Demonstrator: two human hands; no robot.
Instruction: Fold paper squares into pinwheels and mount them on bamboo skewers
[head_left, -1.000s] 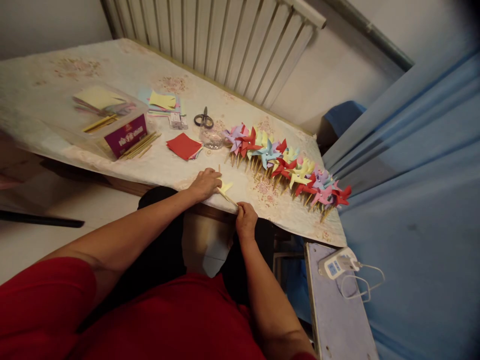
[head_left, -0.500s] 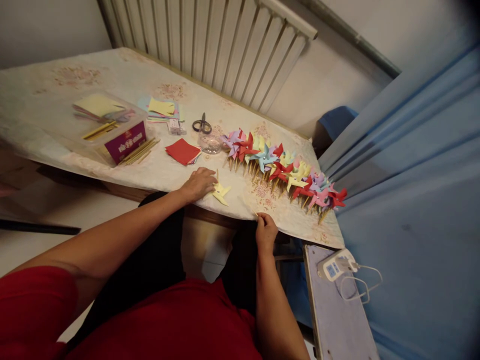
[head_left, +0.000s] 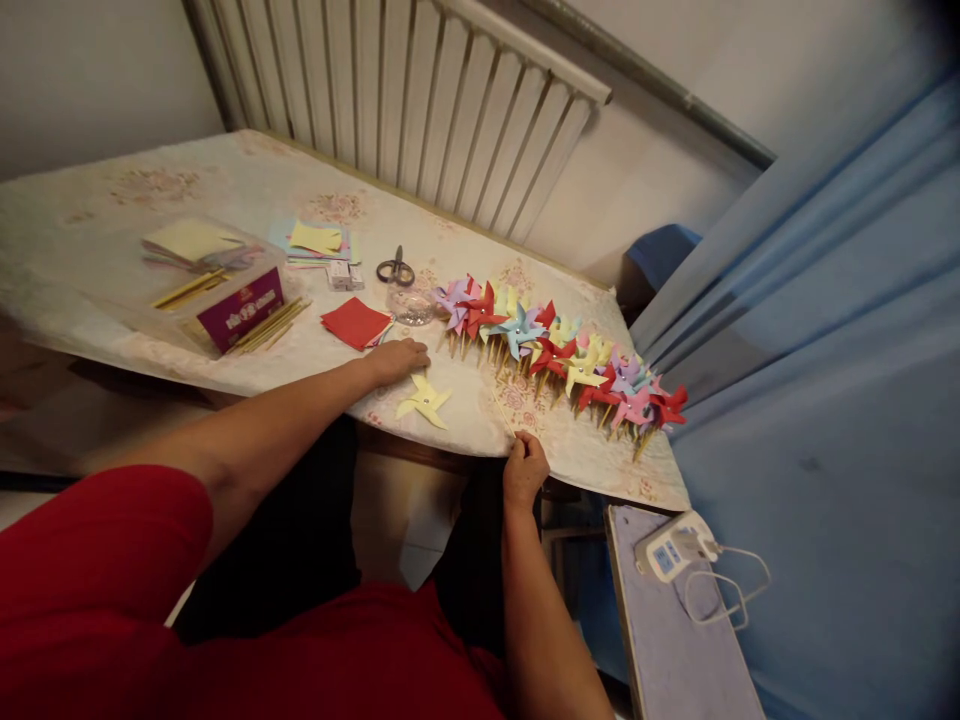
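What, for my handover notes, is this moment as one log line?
left hand: near yellow pinwheel | right hand: holding thin stick | table: red paper, scissors, other pinwheels

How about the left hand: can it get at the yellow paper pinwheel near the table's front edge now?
Yes, most likely: the left hand is close beside the yellow paper pinwheel, which lies uncovered on the pale floral tablecloth.
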